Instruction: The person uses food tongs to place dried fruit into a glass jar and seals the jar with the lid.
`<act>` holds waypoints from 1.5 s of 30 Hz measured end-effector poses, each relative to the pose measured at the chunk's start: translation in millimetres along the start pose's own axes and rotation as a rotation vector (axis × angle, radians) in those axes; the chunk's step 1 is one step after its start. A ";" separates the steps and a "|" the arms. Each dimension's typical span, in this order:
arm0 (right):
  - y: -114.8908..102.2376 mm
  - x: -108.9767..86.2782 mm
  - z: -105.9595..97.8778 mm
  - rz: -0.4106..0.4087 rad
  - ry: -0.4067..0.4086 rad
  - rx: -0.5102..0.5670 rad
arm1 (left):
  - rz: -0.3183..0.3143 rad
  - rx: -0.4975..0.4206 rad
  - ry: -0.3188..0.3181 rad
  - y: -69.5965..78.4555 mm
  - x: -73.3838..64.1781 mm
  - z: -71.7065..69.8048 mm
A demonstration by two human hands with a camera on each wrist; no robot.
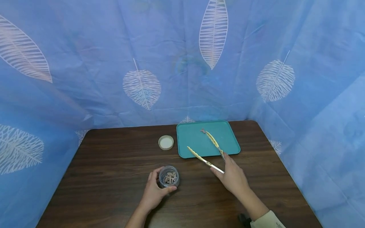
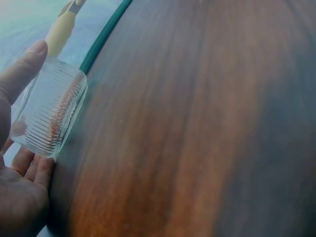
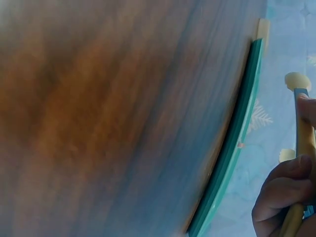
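Observation:
My left hand (image 1: 154, 193) grips a clear jar (image 1: 169, 176) on the table, fingers and thumb curled round its sides. Small greyish-brown pieces (image 1: 170, 178) lie in the jar. In the left wrist view the ribbed jar (image 2: 54, 108) shows between thumb and fingers. My right hand (image 1: 233, 174) holds a pair of tongs (image 1: 209, 164) with cream-coloured tips and metal arms, spread wide apart. One tip is over the teal tray (image 1: 189, 139), close to a small pinkish-brown piece (image 1: 203, 130) lying there. The right wrist view shows my right hand (image 3: 284, 195) curled round the tongs.
A round lid (image 1: 166, 142) with a pale inside lies left of the tray. Everything stands on a dark wooden table (image 1: 114, 164). Behind and beside it hangs a blue cloth (image 1: 176, 63) with white leaf prints. A black object (image 1: 244, 219) is by the right sleeve.

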State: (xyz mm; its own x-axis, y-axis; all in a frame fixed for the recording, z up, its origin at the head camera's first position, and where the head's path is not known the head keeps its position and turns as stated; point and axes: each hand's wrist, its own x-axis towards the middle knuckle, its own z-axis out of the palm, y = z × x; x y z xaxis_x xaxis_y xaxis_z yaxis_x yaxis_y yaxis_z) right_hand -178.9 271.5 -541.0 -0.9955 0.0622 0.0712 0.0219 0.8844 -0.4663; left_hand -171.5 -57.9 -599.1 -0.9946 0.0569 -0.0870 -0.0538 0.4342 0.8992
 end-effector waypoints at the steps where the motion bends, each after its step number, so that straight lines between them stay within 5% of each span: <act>1: 1.0 3.9 -0.2 0.007 -0.002 0.006 | 0.000 -0.001 0.000 0.6 0.2 -0.6; 8: 10.0 27.8 -2.9 0.066 -0.021 0.045 | 0.004 -0.001 -0.009 2.3 1.5 -0.7; 23: 24.6 73.5 -0.1 0.061 -0.037 -0.069 | 0.005 0.005 -0.009 -0.4 -0.4 -2.4; 45: 30.0 90.3 3.8 0.089 -0.079 -0.129 | 0.010 0.012 -0.003 0.8 0.8 -2.1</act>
State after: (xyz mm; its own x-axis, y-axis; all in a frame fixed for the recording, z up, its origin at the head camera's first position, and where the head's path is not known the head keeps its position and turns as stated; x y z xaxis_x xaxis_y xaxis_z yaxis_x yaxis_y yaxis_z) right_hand -268.4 301.9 -551.9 -0.9932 0.1108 -0.0368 0.1166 0.9295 -0.3498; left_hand -172.6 -59.5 -597.6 -0.9948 0.0641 -0.0789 -0.0424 0.4441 0.8950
